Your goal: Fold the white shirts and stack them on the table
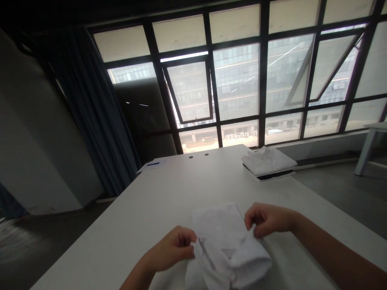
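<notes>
A white shirt [220,225] lies partly folded at the near side of the white table [169,189]. Its far part is a flat, smooth panel, while the near part is bunched and creased around a collar-like opening. My left hand [173,247] pinches the cloth at the left side of the fold. At the right side, my right hand [267,219] grips a raised corner of the same cloth between thumb and fingers. The shirt's nearest part runs out of the bottom of the view.
A stack of folded clothes [269,161], white with a dark layer, sits at the table's far right edge. A blue pen [153,164] rests on paper [161,164] at the far left. Beyond the table are windows [237,80] and a blue curtain [96,112].
</notes>
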`<action>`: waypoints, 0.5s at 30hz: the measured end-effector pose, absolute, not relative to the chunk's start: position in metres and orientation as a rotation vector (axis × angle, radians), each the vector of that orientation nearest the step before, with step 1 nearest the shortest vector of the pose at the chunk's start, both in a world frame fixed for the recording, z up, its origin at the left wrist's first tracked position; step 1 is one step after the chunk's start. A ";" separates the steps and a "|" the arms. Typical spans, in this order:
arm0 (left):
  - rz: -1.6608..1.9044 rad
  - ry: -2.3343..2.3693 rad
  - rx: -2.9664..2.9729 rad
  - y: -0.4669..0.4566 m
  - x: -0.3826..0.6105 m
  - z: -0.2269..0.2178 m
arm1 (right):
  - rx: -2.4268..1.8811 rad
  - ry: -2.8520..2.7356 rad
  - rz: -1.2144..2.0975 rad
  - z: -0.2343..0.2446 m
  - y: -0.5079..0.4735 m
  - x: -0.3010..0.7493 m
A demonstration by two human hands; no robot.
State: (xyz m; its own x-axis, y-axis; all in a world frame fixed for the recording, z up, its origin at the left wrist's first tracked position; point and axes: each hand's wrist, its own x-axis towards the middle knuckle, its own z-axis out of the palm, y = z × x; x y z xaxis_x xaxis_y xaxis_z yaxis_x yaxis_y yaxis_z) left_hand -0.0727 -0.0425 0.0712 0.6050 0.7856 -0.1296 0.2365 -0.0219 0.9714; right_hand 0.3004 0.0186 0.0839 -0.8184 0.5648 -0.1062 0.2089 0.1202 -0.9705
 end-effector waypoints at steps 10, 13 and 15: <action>0.983 1.579 1.921 0.040 -0.065 -0.013 | -1.295 -1.809 0.788 -0.031 0.084 0.256; 1.018 1.572 2.061 0.041 -0.067 -0.022 | -1.272 -1.938 0.680 -0.041 0.085 0.255; 1.037 1.525 2.099 0.042 -0.070 -0.021 | -1.246 -1.936 0.682 -0.038 0.084 0.256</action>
State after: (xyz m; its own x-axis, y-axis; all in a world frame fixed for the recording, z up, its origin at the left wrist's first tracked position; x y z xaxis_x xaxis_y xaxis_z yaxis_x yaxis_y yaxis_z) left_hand -0.0703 0.0423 -0.0208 0.1547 0.9220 0.3550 0.6694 -0.3621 0.6486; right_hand 0.2559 0.0844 -0.0375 -0.2702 0.9187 0.2882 0.5354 0.3922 -0.7480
